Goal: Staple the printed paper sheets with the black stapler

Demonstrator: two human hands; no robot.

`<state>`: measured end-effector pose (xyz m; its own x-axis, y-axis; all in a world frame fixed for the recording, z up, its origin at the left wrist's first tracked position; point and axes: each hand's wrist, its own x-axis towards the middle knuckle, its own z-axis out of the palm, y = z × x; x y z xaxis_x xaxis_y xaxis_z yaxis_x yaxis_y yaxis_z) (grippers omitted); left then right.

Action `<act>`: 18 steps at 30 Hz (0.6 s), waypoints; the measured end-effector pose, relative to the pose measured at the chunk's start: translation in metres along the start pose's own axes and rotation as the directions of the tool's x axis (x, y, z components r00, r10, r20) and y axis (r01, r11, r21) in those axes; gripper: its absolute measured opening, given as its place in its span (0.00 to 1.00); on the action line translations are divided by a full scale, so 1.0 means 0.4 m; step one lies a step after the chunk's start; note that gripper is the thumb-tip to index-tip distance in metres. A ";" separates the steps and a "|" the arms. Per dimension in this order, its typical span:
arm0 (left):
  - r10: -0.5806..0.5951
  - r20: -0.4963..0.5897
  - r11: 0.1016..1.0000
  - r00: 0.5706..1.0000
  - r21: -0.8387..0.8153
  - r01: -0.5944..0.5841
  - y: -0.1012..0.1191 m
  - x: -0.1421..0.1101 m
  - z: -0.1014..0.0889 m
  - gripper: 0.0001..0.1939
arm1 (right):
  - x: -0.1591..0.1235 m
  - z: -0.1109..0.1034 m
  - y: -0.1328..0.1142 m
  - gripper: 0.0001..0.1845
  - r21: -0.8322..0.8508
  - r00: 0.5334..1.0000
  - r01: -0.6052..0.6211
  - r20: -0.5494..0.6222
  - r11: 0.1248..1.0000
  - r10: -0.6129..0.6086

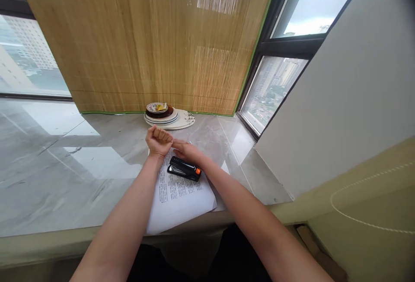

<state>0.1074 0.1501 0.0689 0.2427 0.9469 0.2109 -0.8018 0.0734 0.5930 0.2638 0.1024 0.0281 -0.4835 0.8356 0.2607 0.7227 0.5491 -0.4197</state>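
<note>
My left hand is curled into a fist above the top end of the printed sheets, with nothing showing in it. My right hand reaches across with fingers stretched out, and its fingertips meet the heel of the left hand; part of its thumb side is blurred. Just below both hands, a black stapler with an orange piece at its right end lies on the sheets of printed paper. Neither hand grips the stapler. The paper's upper edge is partly hidden by my hands and forearms.
A stack of plates with a small dish on top stands behind my hands, partly on an oval white platter. The grey marble sill ends at a front edge near my body. A bamboo blind hangs behind.
</note>
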 end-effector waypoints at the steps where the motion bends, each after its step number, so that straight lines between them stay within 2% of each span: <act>1: -0.024 0.013 1.000 1.000 -0.007 0.024 -0.003 -0.001 0.002 0.33 | -0.015 -0.003 0.001 0.22 0.054 0.998 0.060 0.027 0.997 -0.061; 3: -0.074 0.031 0.997 0.997 -0.003 0.074 -0.012 -0.001 0.007 0.33 | -0.053 -0.012 0.010 0.20 0.136 0.989 0.132 0.052 0.982 -0.140; 5: -0.119 0.052 0.993 0.992 0.030 0.117 -0.025 -0.001 0.014 0.35 | -0.097 -0.026 0.025 0.19 0.184 0.988 0.144 0.024 0.972 -0.151; 8: -0.202 0.166 0.971 0.965 0.165 0.175 -0.058 -0.003 0.027 0.36 | -0.166 -0.059 0.061 0.19 0.226 0.996 0.085 -0.024 0.970 -0.081; 10: -0.274 0.269 0.928 0.923 0.325 0.180 -0.088 -0.007 0.037 0.35 | -0.213 -0.090 0.091 0.17 0.266 0.998 0.045 -0.043 0.963 -0.035; 12: -0.360 0.331 0.841 0.872 0.520 0.150 -0.117 -0.014 0.047 0.33 | -0.260 -0.125 0.117 0.16 0.302 0.998 0.015 -0.064 0.953 0.005; 14: -0.434 0.351 0.721 0.830 0.688 0.086 -0.140 -0.021 0.053 0.33 | -0.307 -0.155 0.126 0.15 0.316 0.983 -0.052 -0.152 0.947 0.104; 15: -0.460 0.358 0.660 0.812 0.750 0.043 -0.148 -0.024 0.054 0.33 | -0.331 -0.168 0.121 0.15 0.320 0.954 -0.108 -0.233 0.941 0.188; 17: -0.492 0.389 0.553 0.779 0.830 -0.065 -0.158 -0.025 0.051 0.32 | -0.376 -0.182 0.090 0.18 0.337 0.866 -0.211 -0.370 0.918 0.335; 18: -0.502 0.407 0.506 0.763 0.854 -0.122 -0.161 -0.024 0.048 0.32 | -0.396 -0.183 0.066 0.20 0.337 0.873 -0.214 -0.355 0.917 0.334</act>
<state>0.1672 0.1305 0.0434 0.8101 0.5584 0.1789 0.0311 -0.3455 0.9379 0.3956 -0.0146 0.0396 -0.0049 0.9182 0.3960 0.5998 0.3196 -0.7336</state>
